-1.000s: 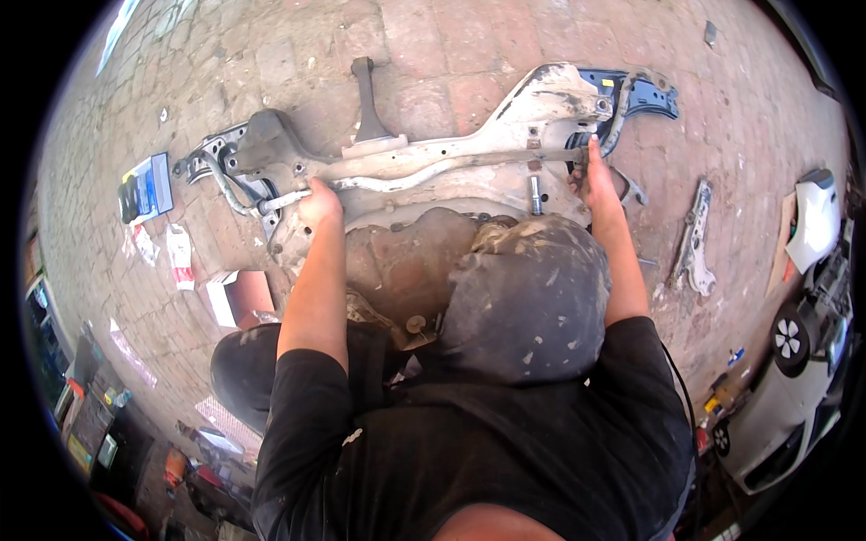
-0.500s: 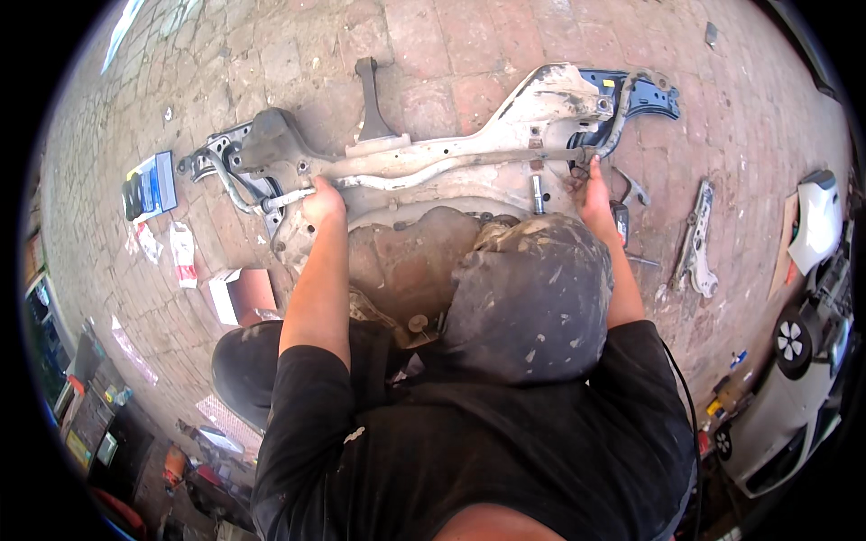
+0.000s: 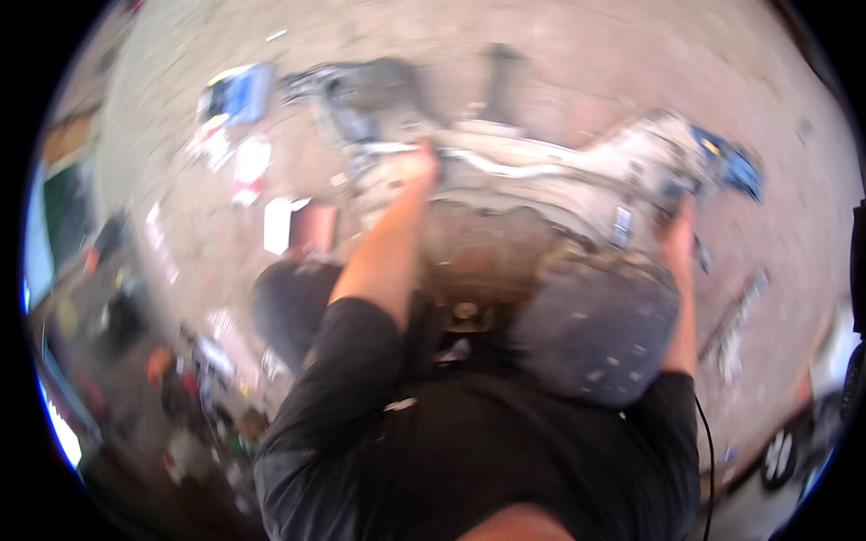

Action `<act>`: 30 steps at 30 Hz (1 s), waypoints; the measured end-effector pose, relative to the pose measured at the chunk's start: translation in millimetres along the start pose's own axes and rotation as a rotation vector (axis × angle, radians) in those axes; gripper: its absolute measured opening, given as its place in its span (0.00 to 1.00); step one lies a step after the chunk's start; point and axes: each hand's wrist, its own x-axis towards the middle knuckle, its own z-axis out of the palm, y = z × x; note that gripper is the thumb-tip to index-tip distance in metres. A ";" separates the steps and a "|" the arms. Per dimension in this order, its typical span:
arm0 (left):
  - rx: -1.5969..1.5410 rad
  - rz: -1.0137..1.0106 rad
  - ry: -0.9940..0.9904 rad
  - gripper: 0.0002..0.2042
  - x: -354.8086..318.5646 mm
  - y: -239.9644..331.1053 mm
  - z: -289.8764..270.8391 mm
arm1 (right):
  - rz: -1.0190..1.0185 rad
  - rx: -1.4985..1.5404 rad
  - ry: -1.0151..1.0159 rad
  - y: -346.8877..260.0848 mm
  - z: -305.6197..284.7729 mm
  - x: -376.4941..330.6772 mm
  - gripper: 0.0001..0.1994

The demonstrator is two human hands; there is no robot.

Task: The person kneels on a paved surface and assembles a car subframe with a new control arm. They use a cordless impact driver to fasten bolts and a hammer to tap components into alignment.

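Observation:
A pale, dirty car subframe (image 3: 645,149) lies on the brick floor ahead of my knees, smeared by motion. Along it runs a bent metal stabilizer bar (image 3: 514,169). My left hand (image 3: 419,165) is closed round the bar near its left end. At the bar's right end is my right hand (image 3: 677,221), its fingers too blurred to make out. Beyond that hand a blue metal arm (image 3: 741,173) sticks out at the subframe's right end. A dark arm (image 3: 356,117) sits at the left end. A short silver cylinder (image 3: 622,225) stands between the bar and my right knee.
A blue package (image 3: 244,95) and an open white-and-brown box (image 3: 302,225) lie to the left. A loose metal arm (image 3: 741,329) is on the floor at right. Mixed clutter (image 3: 207,370) fills the lower left; a car wheel (image 3: 778,455) shows lower right.
The whole view has turned and blurred, so the floor items and subframe appear shifted right and tilted. Both hands stay at about the same places along the bar.

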 end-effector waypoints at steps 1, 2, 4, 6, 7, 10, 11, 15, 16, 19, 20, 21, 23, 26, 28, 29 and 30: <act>-0.102 -0.051 -0.017 0.36 -0.1 -0.1 -7.5 | 0.072 0.044 -0.050 -2.9 3.4 3.9 0.40; -0.055 0.022 -0.095 0.36 2.1 1.3 -20.1 | 0.057 0.033 -0.200 -3.9 4.4 6.4 0.41; -0.096 -0.050 -0.485 0.36 14.6 -1.3 -61.1 | 0.153 -0.025 -0.218 -6.2 6.9 12.2 0.42; 0.160 0.149 -0.670 0.36 30.6 -3.1 -108.1 | 0.225 -0.045 -0.211 -6.9 10.6 17.0 0.42; 0.334 0.346 -0.655 0.36 47.6 -3.1 -139.2 | 0.225 -0.047 -0.197 -7.9 11.3 18.1 0.41; 0.445 0.542 -0.323 0.33 84.2 -14.3 -222.4 | 0.193 -0.108 -0.227 -17.6 7.2 13.3 0.34; 0.489 0.606 -0.215 0.33 93.1 -23.5 -244.1 | 0.177 -0.139 -0.250 -23.3 5.4 10.4 0.31; 0.177 0.408 -0.186 0.29 106.4 -72.4 -278.5 | 0.484 -0.378 -0.198 -66.3 17.8 -3.0 0.22; 0.093 0.346 -0.207 0.29 107.8 -83.7 -274.8 | 0.492 -0.383 -0.190 -75.0 27.5 -9.5 0.21; -0.275 0.234 -0.338 0.28 102.7 -118.9 -234.2 | 0.220 -0.476 -0.292 -106.8 68.7 -45.4 0.17; -0.410 0.196 -0.373 0.28 101.2 -127.4 -215.7 | 0.154 -0.466 -0.401 -116.7 88.8 -61.2 0.18; -0.547 0.164 -0.405 0.28 99.9 -133.8 -195.5 | 0.099 -0.548 -0.451 -129.1 109.7 -79.5 0.16; -0.713 0.075 -0.474 0.29 101.2 -138.1 -157.2 | -0.031 -0.698 -0.285 -141.2 160.5 -112.5 0.17; -0.998 -0.041 -0.582 0.31 105.1 -135.5 -109.5 | -0.349 -1.262 -0.427 -145.5 228.4 -161.1 0.19; -1.130 -0.062 -0.618 0.31 108.4 -131.6 -91.5 | -0.563 -1.438 -0.541 -120.0 272.3 -182.0 0.22; -1.202 -0.072 -0.646 0.30 108.1 -129.9 -85.7 | -0.631 -1.503 -0.591 -100.4 293.5 -188.6 0.26; -1.188 -0.042 -0.618 0.31 108.2 -129.0 -83.1 | -0.660 -1.505 -0.627 -75.4 313.3 -193.7 0.27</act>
